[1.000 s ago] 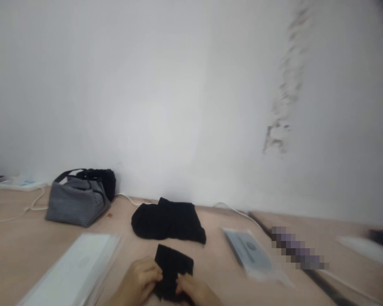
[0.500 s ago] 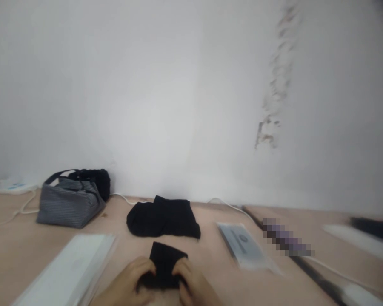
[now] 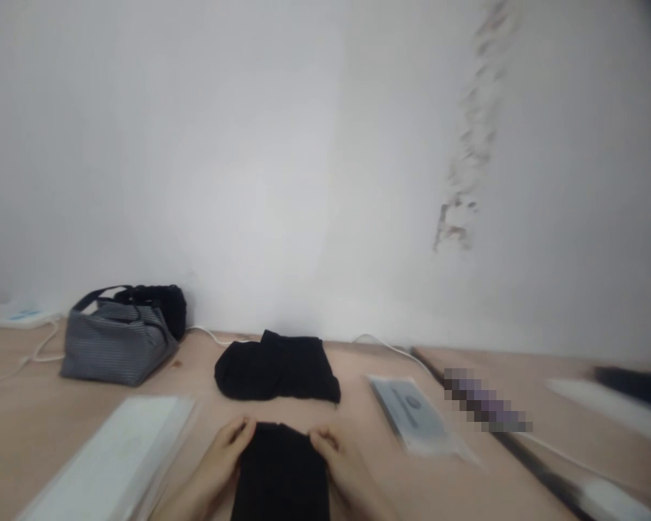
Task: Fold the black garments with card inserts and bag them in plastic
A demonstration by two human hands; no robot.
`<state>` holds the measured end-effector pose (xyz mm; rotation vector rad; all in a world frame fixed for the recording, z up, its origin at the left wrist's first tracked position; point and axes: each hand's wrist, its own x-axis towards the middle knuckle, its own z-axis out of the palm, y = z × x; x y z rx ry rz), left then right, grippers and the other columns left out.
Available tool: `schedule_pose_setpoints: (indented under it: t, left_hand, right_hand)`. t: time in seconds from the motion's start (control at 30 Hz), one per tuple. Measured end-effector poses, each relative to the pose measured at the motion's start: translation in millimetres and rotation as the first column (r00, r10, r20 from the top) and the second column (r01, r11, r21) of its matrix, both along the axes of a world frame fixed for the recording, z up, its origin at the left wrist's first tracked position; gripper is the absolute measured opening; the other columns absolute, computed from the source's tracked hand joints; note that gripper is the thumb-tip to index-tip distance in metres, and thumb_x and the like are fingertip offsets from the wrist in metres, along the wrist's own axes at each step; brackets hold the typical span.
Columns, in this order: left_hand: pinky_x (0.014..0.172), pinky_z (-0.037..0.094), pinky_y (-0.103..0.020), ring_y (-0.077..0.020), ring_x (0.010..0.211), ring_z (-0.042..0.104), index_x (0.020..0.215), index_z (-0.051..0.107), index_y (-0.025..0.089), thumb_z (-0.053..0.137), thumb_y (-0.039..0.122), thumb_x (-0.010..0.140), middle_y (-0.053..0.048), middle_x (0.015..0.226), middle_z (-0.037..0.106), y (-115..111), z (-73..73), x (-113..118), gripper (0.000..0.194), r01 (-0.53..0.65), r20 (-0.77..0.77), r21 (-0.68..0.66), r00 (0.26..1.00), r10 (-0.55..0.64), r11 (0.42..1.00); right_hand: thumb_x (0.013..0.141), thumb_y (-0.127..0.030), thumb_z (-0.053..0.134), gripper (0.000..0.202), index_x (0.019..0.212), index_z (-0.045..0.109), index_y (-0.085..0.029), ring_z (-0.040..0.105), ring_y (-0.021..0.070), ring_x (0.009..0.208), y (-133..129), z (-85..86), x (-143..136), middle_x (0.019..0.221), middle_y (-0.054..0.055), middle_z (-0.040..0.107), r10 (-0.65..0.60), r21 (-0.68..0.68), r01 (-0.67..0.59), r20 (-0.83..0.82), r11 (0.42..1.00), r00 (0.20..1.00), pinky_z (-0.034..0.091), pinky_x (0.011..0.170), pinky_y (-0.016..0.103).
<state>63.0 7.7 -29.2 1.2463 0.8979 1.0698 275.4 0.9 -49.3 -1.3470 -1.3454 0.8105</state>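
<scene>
At the bottom centre, a black sock (image 3: 283, 474) hangs spread between my two hands, its far edge pulled nearly straight. My left hand (image 3: 225, 452) pinches the far left corner. The far right corner is gripped by my right hand (image 3: 336, 456), fingers curled over it. The sock's near end runs out of the picture. Just beyond my hands, more black socks (image 3: 276, 367) lie flat in a small stack, with a rounded end to the left.
A grey striped bag (image 3: 116, 344) stands by the wall at left. White flat packets (image 3: 113, 452) lie front left, and a grey packet in clear plastic (image 3: 412, 412) at right. White cables (image 3: 43, 347) run along the wall. A dark strip (image 3: 526, 463) crosses the table at right.
Before, the sock was bunched between my lowered hands with a flap standing up. Now my hands grip its far corners and it is stretched out flat towards me.
</scene>
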Motion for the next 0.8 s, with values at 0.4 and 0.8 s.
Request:
schedule_pose_setpoints:
  t: [0.4, 0.8]
  left_hand:
    - [0.074, 0.043, -0.027, -0.0177, 0.081, 0.057, 0.086, 0.055, 0.02, 0.062, 0.043, 0.072, -0.001, 0.083, 0.062, 16, -16.2, -14, 0.028, 0.073, -0.365, 0.329, 0.929, 0.056, 0.941]
    - [0.061, 0.042, -0.024, -0.0154, 0.066, 0.056, 0.074, 0.051, 0.019, 0.055, 0.033, 0.073, 0.002, 0.069, 0.058, 29, -28.8, 1, 0.015, -0.032, -0.53, 0.45, 0.795, 0.296, 0.892]
  right_hand:
    - [0.074, -0.03, 0.056, 0.012, 0.076, 0.058, -0.018, 0.054, 0.0182, 0.078, 1, -5.8, 8, 0.08, 0.003, 0.059, 0.04, 0.201, -0.12, 0.361, 0.972, 0.932, 0.04, 0.072, 0.027]
    - [0.08, -0.023, 0.047, 0.012, 0.07, 0.053, -0.019, 0.052, 0.0161, 0.065, 4, -8.5, 5, 0.068, 0.001, 0.055, 0.014, 0.201, -0.108, 0.422, 0.974, 0.907, 0.039, 0.061, 0.026]
